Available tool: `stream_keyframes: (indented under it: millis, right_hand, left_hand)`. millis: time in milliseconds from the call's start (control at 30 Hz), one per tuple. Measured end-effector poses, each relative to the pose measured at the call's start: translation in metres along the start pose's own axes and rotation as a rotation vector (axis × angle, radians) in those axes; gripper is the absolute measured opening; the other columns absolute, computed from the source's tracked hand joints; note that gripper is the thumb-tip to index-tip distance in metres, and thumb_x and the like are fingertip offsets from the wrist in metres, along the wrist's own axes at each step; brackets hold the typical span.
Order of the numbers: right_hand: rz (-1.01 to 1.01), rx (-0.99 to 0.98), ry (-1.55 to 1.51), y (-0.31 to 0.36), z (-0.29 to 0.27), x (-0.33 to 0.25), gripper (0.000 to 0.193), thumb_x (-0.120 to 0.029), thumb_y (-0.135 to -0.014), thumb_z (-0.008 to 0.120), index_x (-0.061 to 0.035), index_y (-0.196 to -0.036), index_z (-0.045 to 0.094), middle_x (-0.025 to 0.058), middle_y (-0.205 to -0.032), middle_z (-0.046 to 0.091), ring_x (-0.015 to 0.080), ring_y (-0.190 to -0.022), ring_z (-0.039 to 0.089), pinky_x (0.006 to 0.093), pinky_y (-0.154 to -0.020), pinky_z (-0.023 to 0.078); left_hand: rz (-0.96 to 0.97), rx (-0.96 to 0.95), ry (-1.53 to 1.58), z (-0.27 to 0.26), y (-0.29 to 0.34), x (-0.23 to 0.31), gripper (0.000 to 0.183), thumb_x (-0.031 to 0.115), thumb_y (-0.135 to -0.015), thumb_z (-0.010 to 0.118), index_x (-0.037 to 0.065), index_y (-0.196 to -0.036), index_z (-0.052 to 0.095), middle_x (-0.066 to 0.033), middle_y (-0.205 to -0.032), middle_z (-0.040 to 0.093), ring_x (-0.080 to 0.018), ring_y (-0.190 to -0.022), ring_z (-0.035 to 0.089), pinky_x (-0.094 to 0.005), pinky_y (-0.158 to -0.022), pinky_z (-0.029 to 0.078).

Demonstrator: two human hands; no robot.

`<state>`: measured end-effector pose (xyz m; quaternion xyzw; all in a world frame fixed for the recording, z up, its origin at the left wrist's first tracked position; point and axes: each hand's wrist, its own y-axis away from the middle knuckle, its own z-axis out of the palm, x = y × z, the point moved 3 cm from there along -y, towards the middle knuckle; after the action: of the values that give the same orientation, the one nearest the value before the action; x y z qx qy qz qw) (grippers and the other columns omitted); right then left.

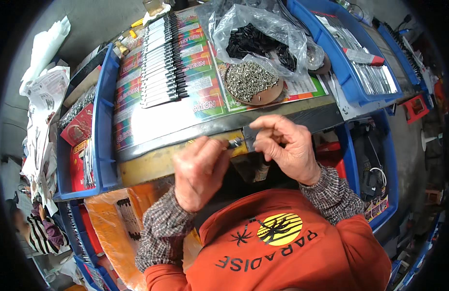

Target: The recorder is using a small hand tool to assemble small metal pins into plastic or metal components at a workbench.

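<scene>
The left hand (200,169) is pinching a small silver metal part (235,142) between thumb and curled fingers at the near edge of the tabletop (185,127), while the right hand (285,145) is closing thumb and forefinger just beside the part's other end, the remaining fingers folded loosely; whether the right fingertips are actually touching it is hard to tell, since the piece is tiny and half hidden. It is looking stiff, light and smooth, so it is likely to be slippery and prone to rolling or dropping off the edge; holding it by its sides near the middle, with the tip left free, seems the surest grip. Behind the hands, a round brown dish of small metal screws (251,80) is sitting under a clear plastic bag of black parts (260,41), beside a row of silver and black tools (159,60) lying on colourful printed sheets, with a blue bin (353,72) well apart at the right.
</scene>
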<state>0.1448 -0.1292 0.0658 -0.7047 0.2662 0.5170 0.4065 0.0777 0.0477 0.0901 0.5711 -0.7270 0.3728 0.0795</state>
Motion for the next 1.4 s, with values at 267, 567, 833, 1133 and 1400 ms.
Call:
stream_keyframes:
  millis: [267, 567, 833, 1133, 1400]
  right_hand:
    - [-0.152, 0.083, 0.244, -0.017, -0.005, 0.013, 0.019, -0.004, -0.085, 0.068, 0.0005, -0.103, 0.063, 0.0034, -0.079, 0.064, 0.005, -0.063, 0.058, 0.0208, -0.056, 0.047]
    - [-0.194, 0.039, 0.286, -0.017, -0.006, 0.006, 0.019, 0.0, -0.081, 0.069, -0.0003, -0.098, 0.061, 0.008, -0.085, 0.066, 0.0128, -0.059, 0.059, 0.0265, -0.051, 0.047]
    - [-0.189, -0.018, 0.319, -0.018, -0.008, 0.006, 0.021, -0.003, -0.078, 0.072, -0.0008, -0.098, 0.063, 0.0121, -0.082, 0.066, 0.0252, -0.066, 0.066, 0.033, -0.058, 0.052]
    - [-0.25, 0.022, 0.318, -0.02, -0.006, 0.008, 0.015, -0.004, -0.079, 0.071, -0.002, -0.092, 0.065, 0.0081, -0.071, 0.064, 0.0175, -0.054, 0.059, 0.028, -0.051, 0.047]
    - [-0.244, 0.006, 0.337, -0.021, -0.005, 0.005, 0.014, -0.005, -0.079, 0.071, -0.0021, -0.091, 0.065, 0.0073, -0.068, 0.062, 0.018, -0.053, 0.057, 0.028, -0.05, 0.045]
  left_hand:
    - [-0.043, 0.117, -0.277, -0.036, -0.063, -0.093, 0.012, 0.007, -0.078, 0.069, 0.004, -0.087, 0.061, -0.0156, -0.068, 0.06, -0.0329, -0.067, 0.062, -0.0391, -0.058, 0.047]
    - [-0.08, 0.171, -0.546, -0.047, -0.131, -0.191, 0.015, 0.007, -0.077, 0.064, 0.006, -0.09, 0.058, -0.0183, -0.082, 0.065, -0.0368, -0.08, 0.064, -0.044, -0.07, 0.05]
    - [-0.017, 0.145, -0.529, -0.034, -0.165, -0.227, 0.016, 0.005, -0.077, 0.062, 0.007, -0.093, 0.061, -0.0165, -0.088, 0.061, -0.0366, -0.086, 0.061, -0.0452, -0.075, 0.048]
    - [-0.02, 0.132, -0.502, -0.026, -0.18, -0.238, 0.016, 0.006, -0.079, 0.062, 0.009, -0.095, 0.064, -0.0133, -0.091, 0.063, -0.0353, -0.089, 0.061, -0.0434, -0.077, 0.048]
    - [-0.016, 0.113, -0.568, -0.024, -0.183, -0.238, 0.018, 0.008, -0.081, 0.061, 0.012, -0.097, 0.067, -0.0129, -0.093, 0.064, -0.0342, -0.091, 0.061, -0.0428, -0.079, 0.048]
